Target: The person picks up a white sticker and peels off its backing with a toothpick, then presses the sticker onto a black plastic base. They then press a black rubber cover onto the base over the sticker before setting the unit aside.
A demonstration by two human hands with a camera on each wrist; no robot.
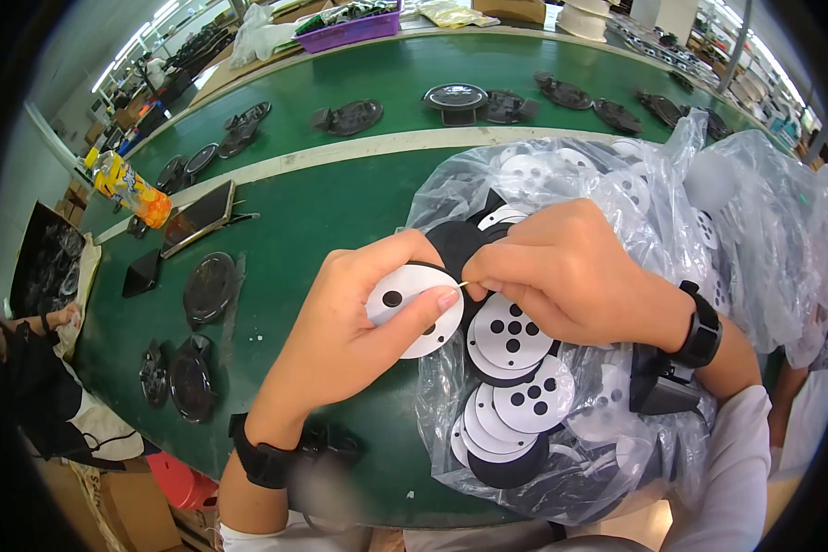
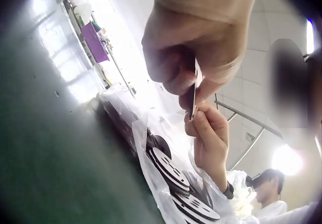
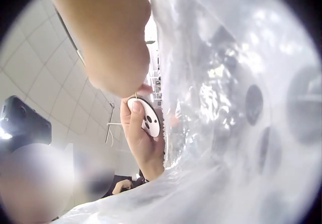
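Observation:
My left hand [image 1: 327,340] holds a flat round disc [image 1: 416,283] between thumb and fingers. The disc has a white face, a dark rim and black round holes. At its right edge my right hand [image 1: 570,276] pinches a thin yellowish strip [image 1: 464,283] with thumb and forefinger. In the right wrist view the disc [image 3: 143,114] shows its white face, with the strip at its upper edge. The left wrist view catches the disc [image 2: 193,100] nearly edge-on. Below the hands, similar discs [image 1: 492,348] lie in overlapping stacks on a clear plastic bag [image 1: 451,189].
The bag holds more discs and spreads across the right of the green table [image 1: 340,212]. Glossy black round parts [image 1: 209,287] lie at left, and several more line the far strip. A drink bottle [image 1: 129,189] and a dark framed panel [image 1: 198,219] stand at left; a purple basket [image 1: 350,32] is behind.

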